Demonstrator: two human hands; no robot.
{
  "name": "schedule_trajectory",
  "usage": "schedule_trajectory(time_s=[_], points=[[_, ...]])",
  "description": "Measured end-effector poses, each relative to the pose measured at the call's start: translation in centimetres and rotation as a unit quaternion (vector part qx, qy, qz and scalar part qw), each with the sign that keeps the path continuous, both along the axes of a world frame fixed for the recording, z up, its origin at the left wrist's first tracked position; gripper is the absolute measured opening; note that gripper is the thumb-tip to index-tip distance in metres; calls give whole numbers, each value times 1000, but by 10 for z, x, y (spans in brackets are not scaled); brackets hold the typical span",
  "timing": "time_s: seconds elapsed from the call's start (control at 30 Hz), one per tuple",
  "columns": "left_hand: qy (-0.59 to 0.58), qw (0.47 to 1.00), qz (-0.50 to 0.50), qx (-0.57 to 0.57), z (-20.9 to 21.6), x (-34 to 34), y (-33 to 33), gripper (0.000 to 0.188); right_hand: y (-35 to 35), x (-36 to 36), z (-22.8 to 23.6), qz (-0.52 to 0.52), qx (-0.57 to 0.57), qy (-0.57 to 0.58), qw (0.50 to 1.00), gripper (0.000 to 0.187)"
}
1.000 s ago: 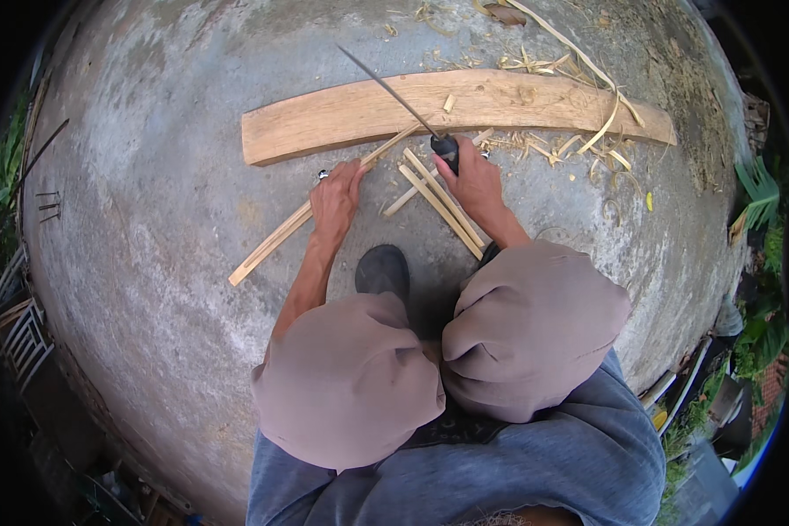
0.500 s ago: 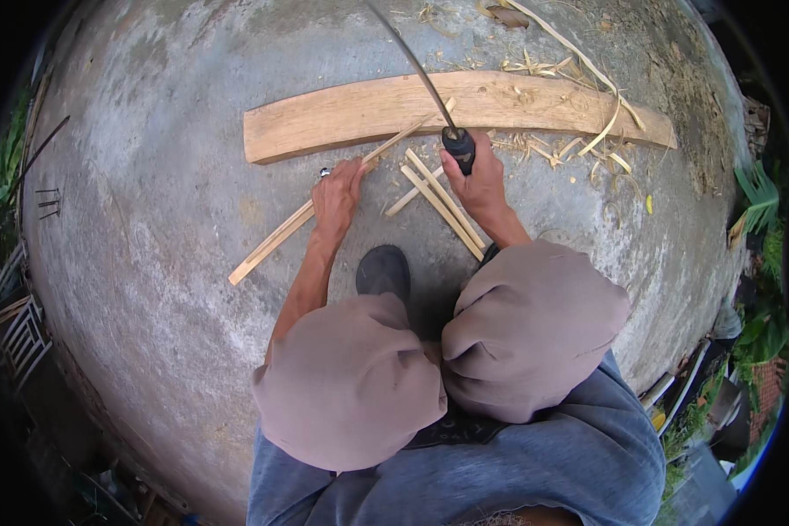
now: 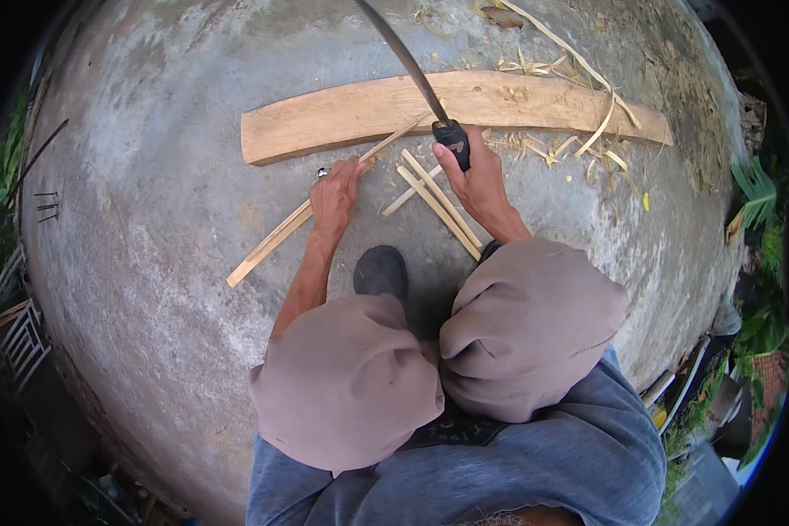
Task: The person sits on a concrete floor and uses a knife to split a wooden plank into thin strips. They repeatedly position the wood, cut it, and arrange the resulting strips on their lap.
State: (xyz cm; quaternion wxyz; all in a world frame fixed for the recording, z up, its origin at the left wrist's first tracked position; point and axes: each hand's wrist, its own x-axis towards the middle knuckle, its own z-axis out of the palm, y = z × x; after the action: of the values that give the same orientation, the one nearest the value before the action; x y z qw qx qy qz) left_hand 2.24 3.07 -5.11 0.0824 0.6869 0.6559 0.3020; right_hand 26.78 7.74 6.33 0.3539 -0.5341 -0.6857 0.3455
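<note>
My left hand (image 3: 334,195) is closed round a thin wooden strip (image 3: 272,245), which slants up to the right with its far end on a wooden plank (image 3: 324,121). In my right hand (image 3: 480,180) is the black handle of a machete (image 3: 405,54). Its long blade points up and to the left, crossing over the plank close to the strip's far end. Several cut strips (image 3: 443,210) lie crossed on the concrete below my right hand. The strip's middle is hidden under my left fingers.
Curled shavings (image 3: 543,149) lie along the plank's right half, and a long peeled sliver (image 3: 579,57) bends across it. My shoe (image 3: 381,272) stands close below the strips. Some nails (image 3: 47,206) are on the concrete at far left. Plants (image 3: 758,202) border the right side.
The machete's handle has shifted slightly left and its blade has turned a little in my right hand. My left hand keeps its hold on the strip.
</note>
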Motion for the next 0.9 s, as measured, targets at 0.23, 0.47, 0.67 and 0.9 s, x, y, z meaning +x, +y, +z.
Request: schedule_trajectory(time_s=[0.23,0.47,0.67,0.9], points=[[36,999,3,-25,5,1,3,18,12,21,-97,27,-64,-234,970,46],[20,1000,-10,-15,2,-4,4,19,15,17,-34,23,-125,-81,989,41],[12,999,-6,-30,6,1,5,19,7,13,-43,-45,36,-86,995,44],[-1,1000,-12,-9,2,-11,14,21,41,40,-75,112,-340,54,932,54]])
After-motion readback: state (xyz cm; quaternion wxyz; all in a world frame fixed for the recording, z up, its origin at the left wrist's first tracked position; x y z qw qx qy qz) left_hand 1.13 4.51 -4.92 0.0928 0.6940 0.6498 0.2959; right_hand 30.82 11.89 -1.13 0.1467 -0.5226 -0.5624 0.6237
